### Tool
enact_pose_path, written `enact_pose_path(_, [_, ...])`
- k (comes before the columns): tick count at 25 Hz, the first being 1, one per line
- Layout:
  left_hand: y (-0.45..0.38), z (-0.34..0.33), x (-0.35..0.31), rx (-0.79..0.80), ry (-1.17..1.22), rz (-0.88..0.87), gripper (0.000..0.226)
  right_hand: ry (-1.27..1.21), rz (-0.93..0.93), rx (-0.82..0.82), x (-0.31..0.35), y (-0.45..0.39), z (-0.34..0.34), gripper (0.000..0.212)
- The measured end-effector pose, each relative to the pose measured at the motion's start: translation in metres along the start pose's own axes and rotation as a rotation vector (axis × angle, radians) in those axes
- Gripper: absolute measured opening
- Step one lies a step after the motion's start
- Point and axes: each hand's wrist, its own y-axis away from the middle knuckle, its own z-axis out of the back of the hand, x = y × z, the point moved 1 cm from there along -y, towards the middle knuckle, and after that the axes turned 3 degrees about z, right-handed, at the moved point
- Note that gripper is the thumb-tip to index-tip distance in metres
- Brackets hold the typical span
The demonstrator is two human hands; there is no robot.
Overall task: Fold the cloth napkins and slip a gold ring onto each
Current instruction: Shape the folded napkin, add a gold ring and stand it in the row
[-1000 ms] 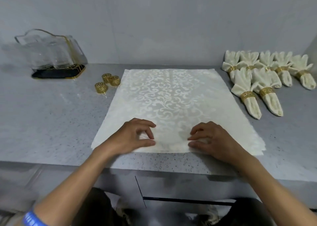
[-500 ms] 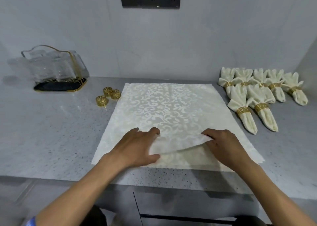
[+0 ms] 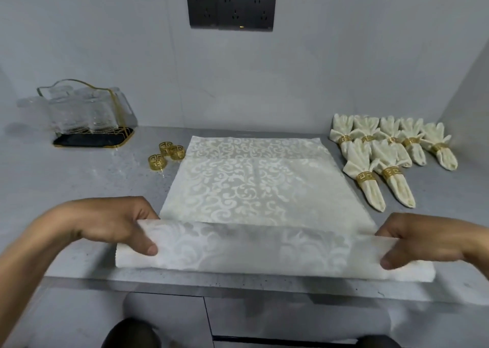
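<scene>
Cream damask cloth napkin (image 3: 254, 189): spread at frame centre on grey counter (image 3: 79, 194), near edge lifted, pinched at lower left by left hand (image 3: 116, 226), lower right by right hand (image 3: 423, 242).

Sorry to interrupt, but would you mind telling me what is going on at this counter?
A person is folding cloth napkins and ringing them. Both hands, left hand and right hand, pinch the near edge of the top napkin, lifted and turned over from a flat stack on the counter. Seven finished napkins with rings lie to the right. Three loose gold rings wait at the left, near a glass holder.
</scene>
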Motion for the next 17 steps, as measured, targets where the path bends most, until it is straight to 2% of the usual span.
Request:
enact_pose_path(1, [0.003, 0.002, 0.000, 0.015, 0.009, 0.000, 0.006, -0.060, 0.023, 0.042, 0.002, 0.004, 0.004, 0.010])
enact_pose_path(3, [-0.004, 0.006, 0.004, -0.083, 0.057, 0.030, 0.011, -0.117, 0.022, 0.002, -0.001, -0.001, 0.015, 0.017])
enact_pose_path(7, [-0.052, 0.023, 0.025, -0.487, 0.097, 0.116, 0.012, -0.046, -0.081, -0.244, -0.014, -0.046, 0.036, 0.015])
enact_pose_path(10, [-0.094, 0.038, 0.026, -0.821, -0.034, 0.179, 0.020, 0.049, -0.143, -0.629, -0.026, -0.090, 0.054, 0.008])
enact_pose_path(12, [-0.107, 0.035, 0.010, -1.101, -0.249, 0.115, 0.030, 0.190, -0.094, -0.927, -0.022, -0.109, 0.056, 0.032])
enact_pose_path(13, [-0.109, 0.027, 0.003, -1.125, -0.299, -0.004, 0.037, 0.249, -0.012, -1.016, -0.017, -0.112, 0.048, 0.042])
enact_pose_path(14, [-0.108, 0.012, -0.003, -1.049, -0.325, -0.157, 0.041, 0.284, 0.123, -1.038, -0.014, -0.110, 0.035, 0.046])
enact_pose_path(15, [-0.106, -0.007, -0.007, -0.910, -0.347, -0.274, 0.045, 0.306, 0.257, -0.959, -0.008, -0.105, 0.017, 0.047])
enact_pose_path(17, [-0.107, -0.041, -0.005, -0.699, -0.501, -0.348, 0.050, 0.445, 0.373, -0.753, -0.003, -0.098, -0.023, 0.046])
